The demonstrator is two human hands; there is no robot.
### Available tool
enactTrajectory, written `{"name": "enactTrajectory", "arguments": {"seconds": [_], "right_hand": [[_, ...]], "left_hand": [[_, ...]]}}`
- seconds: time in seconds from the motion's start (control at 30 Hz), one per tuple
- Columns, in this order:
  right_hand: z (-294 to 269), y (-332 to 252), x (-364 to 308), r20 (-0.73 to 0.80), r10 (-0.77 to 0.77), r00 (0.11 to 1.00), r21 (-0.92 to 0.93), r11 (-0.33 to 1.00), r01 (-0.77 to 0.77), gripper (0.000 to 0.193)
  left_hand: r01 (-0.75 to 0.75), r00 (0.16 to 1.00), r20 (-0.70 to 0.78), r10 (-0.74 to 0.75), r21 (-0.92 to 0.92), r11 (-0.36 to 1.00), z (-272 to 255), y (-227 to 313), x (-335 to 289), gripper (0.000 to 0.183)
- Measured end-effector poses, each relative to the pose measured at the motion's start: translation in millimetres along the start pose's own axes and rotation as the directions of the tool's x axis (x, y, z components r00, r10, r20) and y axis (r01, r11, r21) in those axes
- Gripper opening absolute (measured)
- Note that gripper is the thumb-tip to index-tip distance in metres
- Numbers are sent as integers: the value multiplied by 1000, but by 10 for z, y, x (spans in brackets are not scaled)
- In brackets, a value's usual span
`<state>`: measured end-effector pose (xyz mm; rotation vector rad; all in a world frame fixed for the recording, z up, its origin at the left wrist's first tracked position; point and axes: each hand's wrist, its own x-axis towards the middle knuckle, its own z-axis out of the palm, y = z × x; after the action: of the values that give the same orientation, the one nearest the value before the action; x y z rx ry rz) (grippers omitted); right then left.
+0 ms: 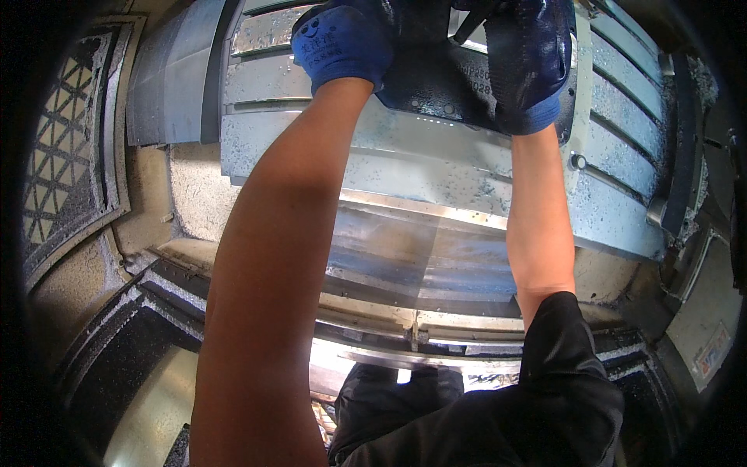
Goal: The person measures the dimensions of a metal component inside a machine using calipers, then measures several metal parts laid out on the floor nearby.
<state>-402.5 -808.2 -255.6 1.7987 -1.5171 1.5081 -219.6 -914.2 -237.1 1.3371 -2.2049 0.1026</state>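
Observation:
A dark metal plate [432, 89] with stamped marks and small holes lies on the slotted metal table [303, 128] at the top of the view. My left hand [340, 40], in a blue knit glove with a dark coating, is at the plate's left side; its fingers run out past the upper edge. Over the plate's right part is my right hand [531, 58], its glove wet and shiny. The ends of its fingers are also cut off, so I cannot make out what either hand grips. A dark bar [469, 22] slants up between the hands.
Metal chips and wet droplets speckle the table. Below it are sloping metal covers [389, 249] and a front sill [420, 315]. A grimy panel with a triangle pattern [64, 128] stands at left. At right are a dark upright strip [689, 148] and a round bolt head [577, 161].

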Motion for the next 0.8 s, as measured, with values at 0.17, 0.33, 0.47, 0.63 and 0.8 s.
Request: {"name": "enactTrajectory", "arguments": {"seconds": [0.17,0.33,0.47,0.63,0.8], "right_hand": [[-5,-3,-16,0,-2,1000,12,1000,2,45],[8,9,-35,3,-7,1000,18,1000,7,46],[11,-14,-43,9,-21,1000,3,1000,21,47],[-9,-25,-37,29,0,1000,-13,1000,0,45],[-27,-22,-32,31,5,999,-14,1000,-4,44]], "left_hand": [[-8,1000,-24,8,3,1000,-2,-9,2,30],[-3,1000,-24,3,9,1000,-17,21,10,33],[-8,1000,-6,9,7,1000,-34,22,13,34],[-23,999,-41,22,-16,1000,-12,-2,5,32],[-11,1000,-14,10,-14,1000,-9,15,-2,29]]}}
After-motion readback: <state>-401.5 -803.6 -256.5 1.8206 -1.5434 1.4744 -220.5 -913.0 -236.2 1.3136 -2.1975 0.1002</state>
